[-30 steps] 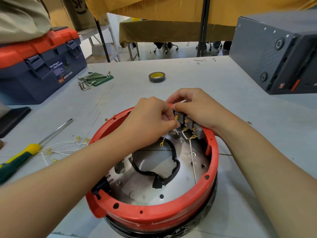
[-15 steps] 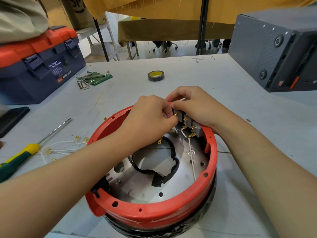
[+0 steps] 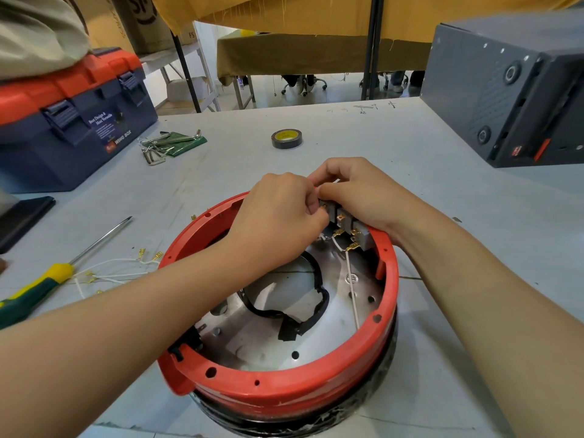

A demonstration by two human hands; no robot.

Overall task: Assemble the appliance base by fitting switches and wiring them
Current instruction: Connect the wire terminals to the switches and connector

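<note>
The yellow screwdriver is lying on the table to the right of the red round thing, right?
Not quite. The head view shows the screwdriver lying on the table to the left of the red base, beside the loose white wires, not to its right.

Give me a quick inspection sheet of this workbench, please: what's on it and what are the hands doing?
Surface: grey table, scuffed.
Job's things: red appliance base with grey switches at its far rim.
Clutter: screwdriver, tape roll, hex keys, blue toolbox, grey box.
Hands: left hand pinches at a switch terminal; right hand grips the switches from behind.
Cables: white wire runs inside the base; loose white leads lie beside the screwdriver.
Surroundings: cloth-draped tables behind.
</note>
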